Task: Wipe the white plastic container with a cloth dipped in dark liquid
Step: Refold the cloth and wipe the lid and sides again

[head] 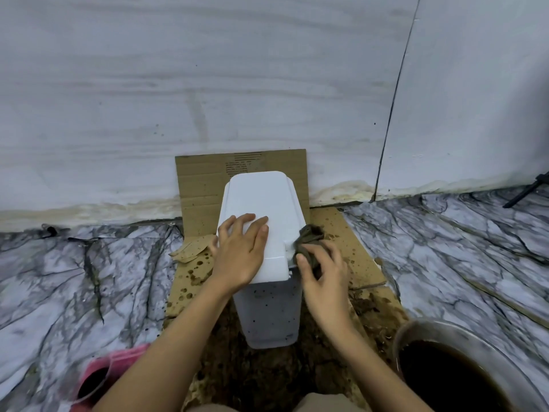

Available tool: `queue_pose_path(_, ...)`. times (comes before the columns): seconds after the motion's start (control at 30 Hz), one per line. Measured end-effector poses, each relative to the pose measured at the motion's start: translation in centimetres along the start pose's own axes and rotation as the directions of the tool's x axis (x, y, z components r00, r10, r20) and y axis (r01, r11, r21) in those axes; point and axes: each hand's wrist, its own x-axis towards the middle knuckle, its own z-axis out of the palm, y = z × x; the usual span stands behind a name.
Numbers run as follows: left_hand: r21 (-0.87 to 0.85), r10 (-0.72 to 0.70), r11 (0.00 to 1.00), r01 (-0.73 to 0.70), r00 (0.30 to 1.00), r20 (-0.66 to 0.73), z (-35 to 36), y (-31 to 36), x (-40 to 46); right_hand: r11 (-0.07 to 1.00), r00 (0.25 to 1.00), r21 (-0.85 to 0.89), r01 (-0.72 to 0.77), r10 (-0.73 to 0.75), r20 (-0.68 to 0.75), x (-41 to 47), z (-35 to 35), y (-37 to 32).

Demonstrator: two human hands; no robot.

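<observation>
On the stained cardboard (353, 245) stands the white plastic container (261, 203); my left hand (240, 251) lies flat on its lid, fingers spread. My right hand (323, 272) pinches the dark cloth (309, 237) against its right edge. Beside my right arm sits a bowl of dark liquid (445, 379), a pink cup (98, 376) by my left.

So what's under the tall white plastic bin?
The tall white plastic bin stands on a flat brown cardboard sheet spotted with dark, wet stains. The cardboard lies on the grey marbled floor. The patch directly beneath the bin is hidden.
</observation>
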Motion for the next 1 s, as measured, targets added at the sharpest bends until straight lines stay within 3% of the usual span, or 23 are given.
queue_pose_path(0.27, 0.006, -0.018, 1.000, 0.018, 1.000, -0.012, 0.1, -0.2, 0.1, 0.970, 0.985, -0.234, 0.070, -0.030, 0.171, -0.6, -1.1, -2.1)
queue_pose_path(0.47, 0.004, -0.007, 1.000, 0.007, 1.000, 0.023, 0.2, -0.2, 0.1, 0.790, 0.960, -0.553, 0.267, -0.169, 0.222, -0.3, -2.8, -2.2)
queue_pose_path(0.57, -0.025, -0.022, 0.999, 0.023, 0.999, 0.033, 0.1, -0.3, 0.2, 0.864, 0.963, -0.466, 0.190, -0.073, 0.258, 0.2, -3.9, -2.6)
queue_pose_path(0.63, -0.076, -0.041, 0.996, 0.043, 0.999, 0.025, 0.1, 0.0, 0.2, 0.914, 0.976, -0.367, 0.174, -0.111, 0.186, 0.9, -3.9, -3.7)
queue_pose_path(0.77, -0.271, -0.072, 0.959, 0.087, 0.995, 0.065, -0.3, 0.1, 0.1, 0.892, 0.960, -0.380, 0.243, -0.164, 0.228, 2.3, -0.8, -5.2)
queue_pose_path(0.83, -0.428, -0.066, 0.898, 0.101, 0.993, 0.096, -0.6, -0.4, 0.0, 0.858, 0.939, -0.392, 0.332, -0.260, 0.225, 1.4, 0.0, -4.7)
queue_pose_path(0.93, -0.690, -0.039, 0.709, 0.145, 0.985, 0.167, -1.7, -1.1, 0.3, 0.797, 0.826, -0.285, 0.533, -0.416, 0.380, -1.0, -0.8, -2.8)
queue_pose_path(1.0, -0.738, -0.018, 0.655, 0.163, 0.980, 0.200, -2.7, -1.2, 0.0, 0.717, 0.721, -0.255, 0.649, -0.472, 0.507, -2.2, -1.8, -1.4)
